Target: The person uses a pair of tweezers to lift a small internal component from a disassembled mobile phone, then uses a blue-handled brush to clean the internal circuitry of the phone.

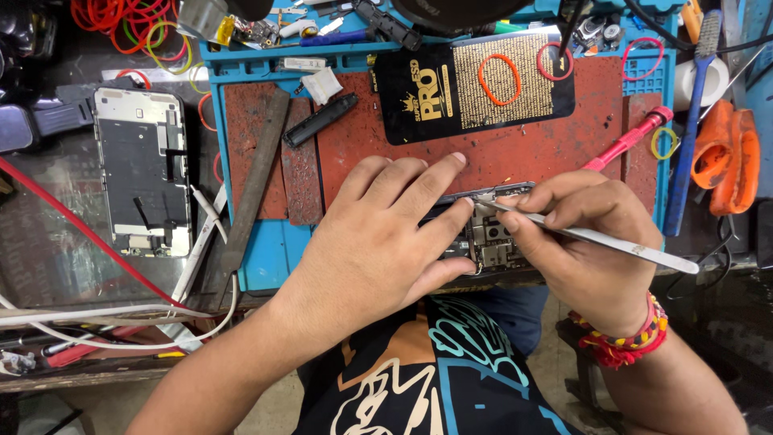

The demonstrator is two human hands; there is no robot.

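Shiny metal tweezers [596, 238], worn matt red rubber mat [515, 153], glossy black card [427, 97]

Two hands: left hand [378, 242], right hand [584, 242]. One pair of tweezers [596, 238], two opened phones [483, 234] [143, 173], one red screwdriver [628, 138], one metal file [254, 181].
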